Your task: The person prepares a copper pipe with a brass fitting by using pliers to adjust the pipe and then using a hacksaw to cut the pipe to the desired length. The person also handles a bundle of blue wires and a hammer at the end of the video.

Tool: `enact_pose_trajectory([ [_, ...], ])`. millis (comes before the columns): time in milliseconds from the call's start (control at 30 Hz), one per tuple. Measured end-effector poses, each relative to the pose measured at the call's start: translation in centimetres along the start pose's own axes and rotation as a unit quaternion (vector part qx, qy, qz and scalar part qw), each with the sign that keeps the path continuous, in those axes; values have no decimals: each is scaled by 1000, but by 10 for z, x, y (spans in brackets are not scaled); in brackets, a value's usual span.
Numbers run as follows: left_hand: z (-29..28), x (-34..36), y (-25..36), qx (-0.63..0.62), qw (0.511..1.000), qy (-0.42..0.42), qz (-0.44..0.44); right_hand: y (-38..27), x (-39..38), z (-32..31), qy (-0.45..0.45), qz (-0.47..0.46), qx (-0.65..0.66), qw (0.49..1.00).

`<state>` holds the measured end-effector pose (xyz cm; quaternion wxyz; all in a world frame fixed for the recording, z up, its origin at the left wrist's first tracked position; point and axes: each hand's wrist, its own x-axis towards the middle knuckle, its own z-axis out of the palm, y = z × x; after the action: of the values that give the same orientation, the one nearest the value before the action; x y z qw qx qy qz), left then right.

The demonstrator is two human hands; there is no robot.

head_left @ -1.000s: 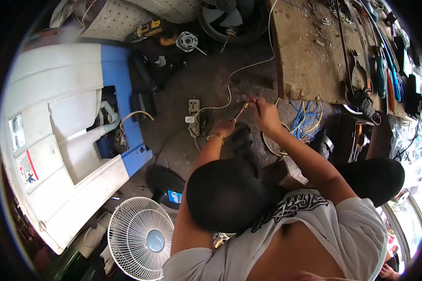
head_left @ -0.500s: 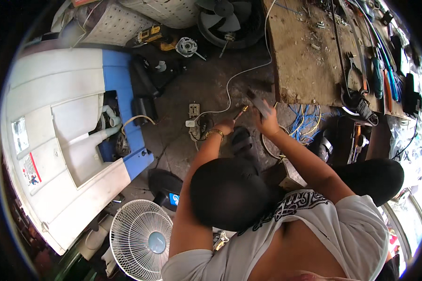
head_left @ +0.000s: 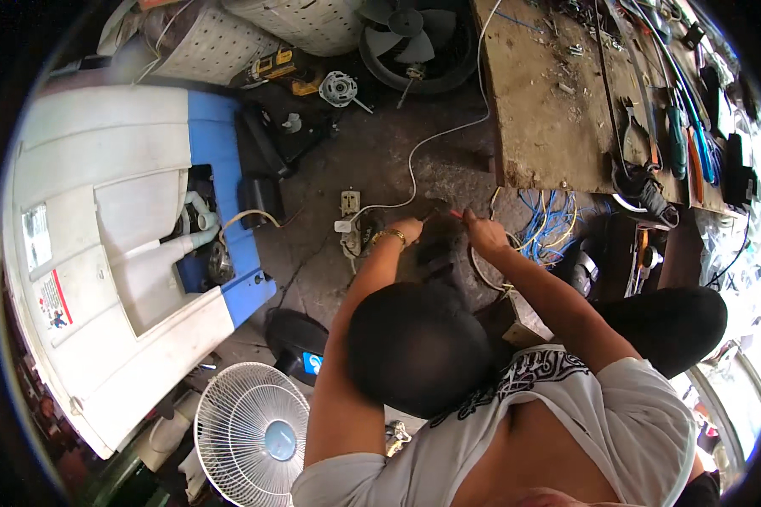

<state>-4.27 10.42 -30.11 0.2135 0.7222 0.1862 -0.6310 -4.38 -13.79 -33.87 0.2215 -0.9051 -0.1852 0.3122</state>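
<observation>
My left hand (head_left: 408,230), with a gold bracelet on the wrist, is closed low over the floor. Half a second ago a slim brass-tipped rod stuck out of it; now its far end is dark and hard to make out. To its right, my right hand (head_left: 485,235) is closed round a tool with a red shaft (head_left: 457,214). A dark head at the tool's left end, hammer-like in shape, lies down between the two hands, close to the rod's tip. Whether the two touch cannot be told.
A white and blue washing machine (head_left: 76,177) lies at the left, a white fan (head_left: 249,431) below it. Near my left hand are a socket block (head_left: 350,201) and white cable (head_left: 448,127). A wooden bench (head_left: 558,127) with pliers (head_left: 634,131) stands upper right, blue wires (head_left: 545,224) beneath.
My right hand has brought the tool down from a raised position toward the rod's tip. My left hand has shifted only slightly.
</observation>
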Motion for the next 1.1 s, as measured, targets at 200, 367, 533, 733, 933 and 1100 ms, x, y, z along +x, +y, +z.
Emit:
enact_pose_trajectory([
  [200,9,-18,-12,34,997,58,28,-57,-17,-39,132,-96,86,983],
  [367,21,-24,-20,11,999,52,-6,-10,-16,-9,27,-28,6,999],
  [533,25,-51,-36,102,967,225,66,51,-58,-40,42,-31,-51,997],
  [733,20,-199,-13,-50,805,522,277,63,-135,-79,95,-59,-109,988],
  [933,9,-304,13,-14,724,573,383,4,-180,-179,195,-194,126,953],
  [1100,28,-398,82,93,686,599,403,-47,-256,-322,340,-245,319,850],
])
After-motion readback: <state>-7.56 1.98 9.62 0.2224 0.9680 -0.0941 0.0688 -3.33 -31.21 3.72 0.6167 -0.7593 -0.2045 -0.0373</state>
